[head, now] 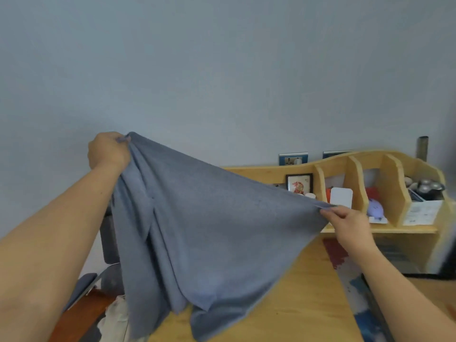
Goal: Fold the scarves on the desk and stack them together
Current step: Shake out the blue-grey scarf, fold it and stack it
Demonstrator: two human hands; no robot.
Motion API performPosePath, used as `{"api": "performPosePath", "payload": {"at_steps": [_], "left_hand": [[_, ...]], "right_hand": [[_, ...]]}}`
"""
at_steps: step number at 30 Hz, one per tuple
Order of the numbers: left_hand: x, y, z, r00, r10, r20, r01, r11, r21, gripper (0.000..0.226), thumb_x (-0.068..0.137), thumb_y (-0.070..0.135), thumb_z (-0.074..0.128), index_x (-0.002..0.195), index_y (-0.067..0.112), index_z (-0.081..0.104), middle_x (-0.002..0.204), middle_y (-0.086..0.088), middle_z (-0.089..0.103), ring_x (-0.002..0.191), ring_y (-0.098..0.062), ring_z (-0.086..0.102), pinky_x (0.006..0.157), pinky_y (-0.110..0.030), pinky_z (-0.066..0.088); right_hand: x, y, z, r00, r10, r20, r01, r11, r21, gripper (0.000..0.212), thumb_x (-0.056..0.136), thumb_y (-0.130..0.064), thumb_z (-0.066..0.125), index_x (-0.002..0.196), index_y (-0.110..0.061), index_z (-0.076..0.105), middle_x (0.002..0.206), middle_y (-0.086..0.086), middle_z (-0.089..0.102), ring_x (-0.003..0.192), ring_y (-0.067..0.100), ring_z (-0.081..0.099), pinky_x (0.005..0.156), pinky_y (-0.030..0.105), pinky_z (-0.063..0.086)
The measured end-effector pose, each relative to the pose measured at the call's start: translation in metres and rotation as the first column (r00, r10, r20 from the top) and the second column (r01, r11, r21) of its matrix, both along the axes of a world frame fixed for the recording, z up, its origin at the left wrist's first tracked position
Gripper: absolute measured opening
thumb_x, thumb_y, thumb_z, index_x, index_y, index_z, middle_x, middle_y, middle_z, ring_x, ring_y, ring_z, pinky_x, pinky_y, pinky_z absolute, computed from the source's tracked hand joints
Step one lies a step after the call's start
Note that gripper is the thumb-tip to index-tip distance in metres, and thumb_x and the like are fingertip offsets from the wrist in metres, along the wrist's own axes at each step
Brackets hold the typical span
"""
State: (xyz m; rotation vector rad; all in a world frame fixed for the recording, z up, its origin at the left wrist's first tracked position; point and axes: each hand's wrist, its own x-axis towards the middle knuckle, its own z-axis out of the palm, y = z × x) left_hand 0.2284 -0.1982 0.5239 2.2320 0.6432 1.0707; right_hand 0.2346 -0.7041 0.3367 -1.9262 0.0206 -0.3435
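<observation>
Two hands hold one scarf (197, 230) above the desk (296, 304). Left hand (108, 150) grips a raised corner. Right hand (348, 223) pinches a lower corner.

The scarf (209, 230) was a plain, heathered grey-blue with no print. The tabletop (296, 304) was pale yellow wood with visible grain, and the shelf unit (392, 169) matched it. A second cloth (345, 270) at the right was patterned in dark red, white and blue patches. The wall (222, 70) was a flat light blue-grey. A small picture (299, 184) had a black frame around a red figure on cream. A soft toy (375, 209) was lilac.
</observation>
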Motion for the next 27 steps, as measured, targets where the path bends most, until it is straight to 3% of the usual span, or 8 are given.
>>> {"api": "performPosePath", "payload": {"at_steps": [3, 7, 9, 12, 17, 21, 24, 27], "left_hand": [[0.001, -0.002, -0.011, 1.0, 0.009, 0.015, -0.008, 0.998, -0.061, 0.021, 0.099, 0.029, 0.063, 0.102, 0.014, 0.078, 0.109, -0.016, 0.074, 0.102, -0.033, 0.068, 0.085, -0.032, 0.048], [0.007, -0.007, -0.008, 0.998, -0.026, 0.056, 0.033, 0.992, -0.118, 0.025, 0.097, 0.033, 0.067, 0.108, 0.013, 0.078, 0.114, -0.014, 0.074, 0.107, -0.033, 0.068, 0.091, -0.032, 0.048], [0.012, -0.017, 0.002, 0.99, -0.066, 0.122, 0.083, 0.987, -0.138, 0.028, 0.096, 0.033, 0.069, 0.112, 0.012, 0.077, 0.115, -0.013, 0.074, 0.11, -0.031, 0.068, 0.091, -0.03, 0.047], [0.023, -0.03, 0.019, 0.973, -0.114, 0.2, 0.148, 0.976, -0.16, 0.027, 0.095, 0.031, 0.07, 0.11, 0.01, 0.077, 0.106, -0.01, 0.074, 0.106, -0.024, 0.068, 0.088, -0.028, 0.046], [0.036, -0.04, 0.022, 0.976, -0.215, -0.033, 0.204, 0.96, -0.193, 0.024, 0.088, 0.027, 0.075, 0.097, 0.006, 0.078, 0.107, -0.017, 0.075, 0.104, -0.033, 0.069, 0.093, -0.041, 0.053], [0.023, -0.089, 0.018, 0.909, -0.394, -0.137, 0.39, 0.919, -0.06, 0.011, 0.088, 0.017, 0.069, 0.095, 0.011, 0.075, 0.104, -0.011, 0.074, 0.104, -0.028, 0.068, 0.09, -0.035, 0.05], [-0.007, -0.151, 0.025, 0.732, -0.652, -0.198, 0.655, 0.753, -0.06, 0.03, 0.092, 0.04, 0.073, 0.118, 0.027, 0.07, 0.116, 0.012, 0.067, 0.108, -0.009, 0.063, 0.092, -0.027, 0.043], [-0.032, -0.202, 0.023, 0.495, -0.794, -0.352, 0.833, 0.549, -0.068, 0.045, 0.086, 0.056, 0.073, 0.126, 0.037, 0.067, 0.114, 0.026, 0.066, 0.101, 0.009, 0.061, 0.09, -0.017, 0.044]], "right_hand": [[0.002, -0.006, 0.035, 0.985, -0.149, 0.081, 0.116, 0.941, 0.318, 0.023, 0.093, -0.01, 0.071, 0.115, -0.018, 0.071, 0.094, -0.009, 0.07, 0.098, 0.01, 0.065, 0.075, 0.016, 0.045], [0.017, -0.02, 0.078, 0.954, -0.258, 0.153, 0.183, 0.905, 0.385, 0.056, 0.09, -0.01, 0.074, 0.142, -0.017, 0.053, 0.094, -0.006, 0.072, 0.096, 0.005, 0.065, 0.091, 0.024, 0.048], [0.029, -0.031, 0.109, 0.936, -0.297, 0.189, 0.189, 0.878, 0.441, 0.043, 0.091, -0.009, 0.073, 0.132, -0.013, 0.062, 0.098, -0.003, 0.072, 0.102, 0.014, 0.068, 0.086, 0.02, 0.049], [0.044, -0.042, 0.165, 0.856, -0.406, 0.321, 0.207, 0.837, 0.506, 0.013, 0.094, -0.008, 0.069, 0.105, -0.012, 0.073, 0.075, -0.016, 0.069, 0.078, -0.007, 0.066, 0.072, 0.012, 0.047], [0.034, -0.015, 0.208, 0.92, 0.122, 0.372, -0.126, 0.992, -0.014, 0.024, 0.097, -0.007, 0.063, 0.082, -0.021, 0.074, 0.074, -0.012, 0.073, 0.071, 0.004, 0.063, 0.073, 0.025, 0.052], [0.007, 0.012, 0.215, 0.885, 0.313, 0.346, -0.314, 0.948, -0.054, 0.013, 0.097, -0.011, 0.064, 0.09, -0.01, 0.075, 0.085, 0.006, 0.072, 0.079, 0.018, 0.062, 0.073, 0.041, 0.049], [-0.008, 0.044, 0.205, 0.828, 0.511, 0.229, -0.478, 0.858, -0.187, 0.01, 0.096, -0.005, 0.064, 0.094, -0.006, 0.074, 0.09, 0.007, 0.076, 0.083, 0.015, 0.068, 0.082, 0.036, 0.054], [-0.02, 0.077, 0.194, 0.803, 0.575, 0.158, -0.542, 0.814, -0.207, 0.006, 0.094, -0.005, 0.065, 0.096, -0.011, 0.067, 0.082, 0.007, 0.076, 0.071, 0.012, 0.064, 0.067, 0.03, 0.049]]}}
